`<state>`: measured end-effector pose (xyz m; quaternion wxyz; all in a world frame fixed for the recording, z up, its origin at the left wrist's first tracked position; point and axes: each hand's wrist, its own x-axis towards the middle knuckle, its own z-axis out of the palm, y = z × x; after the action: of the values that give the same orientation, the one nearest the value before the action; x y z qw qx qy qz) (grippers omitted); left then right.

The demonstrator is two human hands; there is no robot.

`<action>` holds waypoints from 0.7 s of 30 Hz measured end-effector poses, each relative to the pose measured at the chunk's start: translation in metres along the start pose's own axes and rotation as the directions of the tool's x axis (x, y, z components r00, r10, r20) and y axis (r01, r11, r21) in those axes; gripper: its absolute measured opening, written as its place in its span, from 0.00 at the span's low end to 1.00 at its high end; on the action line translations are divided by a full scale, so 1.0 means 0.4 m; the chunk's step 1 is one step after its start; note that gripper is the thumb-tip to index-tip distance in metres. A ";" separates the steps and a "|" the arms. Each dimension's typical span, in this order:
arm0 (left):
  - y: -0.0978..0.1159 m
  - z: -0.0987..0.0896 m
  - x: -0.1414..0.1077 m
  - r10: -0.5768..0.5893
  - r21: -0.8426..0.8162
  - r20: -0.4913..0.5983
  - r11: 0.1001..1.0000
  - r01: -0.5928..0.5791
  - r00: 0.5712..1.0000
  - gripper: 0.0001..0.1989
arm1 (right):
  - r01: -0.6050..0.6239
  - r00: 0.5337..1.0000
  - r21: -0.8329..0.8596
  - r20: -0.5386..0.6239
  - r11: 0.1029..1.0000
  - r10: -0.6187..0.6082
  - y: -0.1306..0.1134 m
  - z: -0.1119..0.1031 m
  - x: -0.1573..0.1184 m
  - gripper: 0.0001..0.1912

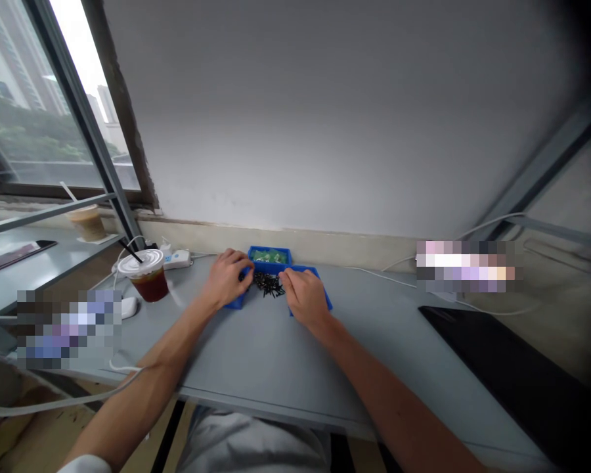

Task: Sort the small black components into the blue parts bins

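A pile of small, dark, thin pieces that look like screws [270,284] lies on the desk between my two hands. My left hand [228,278] is at the left blue bin [235,303], fingers curled and thumb drawn in near the fingertips; anything in them is too small to make out. Just right of the pile, my right hand [305,293] has thumb and forefinger pinched together, its palm over the right blue bin [325,293]. Behind the pile sits a blue bin [290,255] with green contents in clear wrapping.
On the left stand a lidded cup of dark drink [149,281], a white power strip [177,259] and a small white case [129,307]. A black flat panel [492,368] lies at the right. White cables [394,276] run along the wall side.
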<state>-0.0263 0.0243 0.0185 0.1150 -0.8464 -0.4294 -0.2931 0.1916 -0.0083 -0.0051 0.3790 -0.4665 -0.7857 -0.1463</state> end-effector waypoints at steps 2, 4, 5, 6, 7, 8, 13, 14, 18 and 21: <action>0.029 0.015 -0.007 -0.008 0.062 0.067 0.998 0.004 0.998 0.11 | 0.007 1.000 -0.001 0.008 1.000 -0.007 -0.002 -0.001 0.000 0.23; 0.052 0.032 -0.018 -0.053 0.148 0.131 0.988 0.033 0.990 0.10 | 0.013 1.000 0.001 0.018 1.000 -0.013 -0.004 0.000 0.000 0.23; 0.060 0.041 -0.023 -0.073 0.186 0.167 0.982 0.042 0.983 0.10 | 0.016 1.000 0.001 0.021 1.000 -0.016 -0.005 0.000 0.000 0.23; 0.066 0.048 -0.028 -0.089 0.219 0.199 0.975 0.045 0.976 0.11 | 0.018 1.000 0.001 0.023 1.000 -0.018 -0.006 0.001 0.000 0.23; 0.072 0.054 -0.033 -0.105 0.248 0.228 0.968 0.046 0.968 0.11 | 0.021 0.999 -0.001 0.025 1.000 -0.021 -0.006 0.002 0.000 0.24; 0.077 0.060 -0.037 -0.121 0.274 0.254 0.961 0.049 0.960 0.11 | 0.023 0.999 -0.003 0.029 1.000 -0.023 -0.007 0.003 -0.001 0.24; 0.097 0.067 -0.043 -0.220 0.352 0.353 0.932 0.088 0.909 0.12 | 0.015 0.998 -0.013 0.053 1.000 -0.014 -0.007 0.007 -0.002 0.24; 0.100 0.066 -0.042 -0.235 0.356 0.369 0.930 0.096 0.899 0.13 | 0.010 0.998 -0.014 0.055 1.000 -0.009 -0.007 0.007 -0.002 0.24; 0.107 0.062 -0.037 -0.269 0.356 0.390 0.926 0.125 0.880 0.17 | 0.004 0.998 -0.025 0.070 1.000 -0.002 -0.008 0.010 -0.002 0.24; 0.107 0.062 -0.033 -0.289 0.367 0.380 0.919 0.143 0.879 0.18 | 0.003 0.997 -0.038 0.075 0.999 0.000 -0.009 0.011 -0.002 0.24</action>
<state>0.0115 0.0007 -0.0068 0.1232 -0.8047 -0.5797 -0.0362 0.1869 -0.0083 -0.0082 0.3401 -0.4783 -0.7968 -0.1439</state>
